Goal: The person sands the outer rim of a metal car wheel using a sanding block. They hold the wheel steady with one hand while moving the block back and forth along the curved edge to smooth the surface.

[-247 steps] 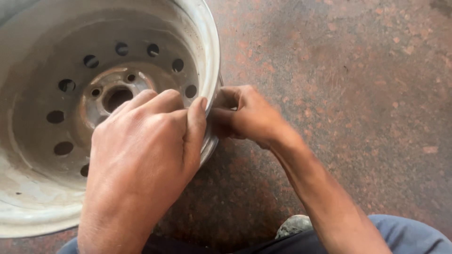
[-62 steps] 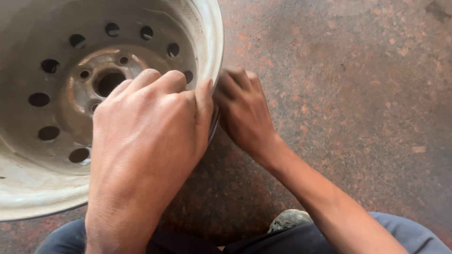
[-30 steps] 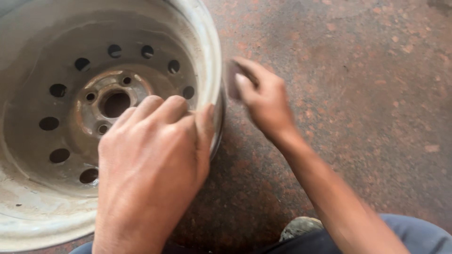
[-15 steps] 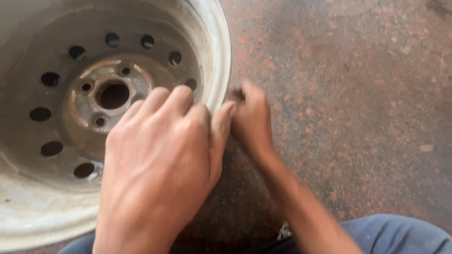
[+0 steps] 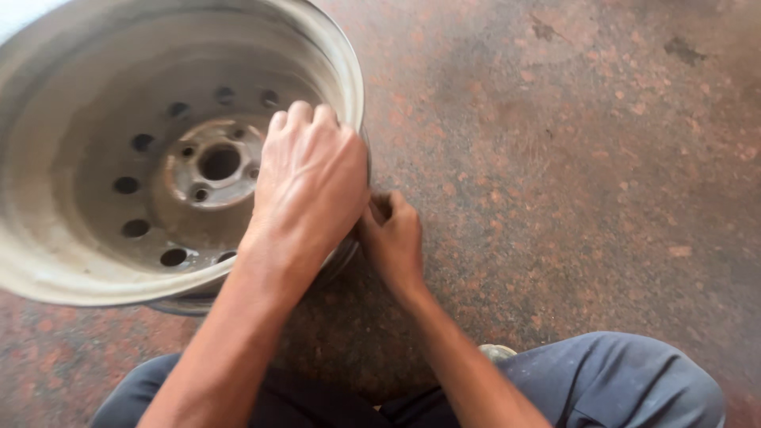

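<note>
A worn grey steel wheel rim (image 5: 95,269) lies tilted on the floor at the left, its hub and bolt holes (image 5: 216,165) facing me. My left hand (image 5: 313,174) is draped over the rim's right edge, fingers curled inside the lip, gripping it. My right hand (image 5: 394,238) is low beside the rim's outer wall, just under my left hand. Its fingers are curled and pressed against the metal. The small dark pad it holds is almost wholly hidden between the fingers and the rim.
The floor (image 5: 571,158) is mottled reddish-brown stone with dark stains at the far right. My knee in blue-grey trousers (image 5: 634,380) fills the lower right, with a shoe tip (image 5: 497,351) beside it.
My right hand has slid down the rim's outer wall from higher on the edge to near the floor. My left hand kept its hold while the view shifted.
</note>
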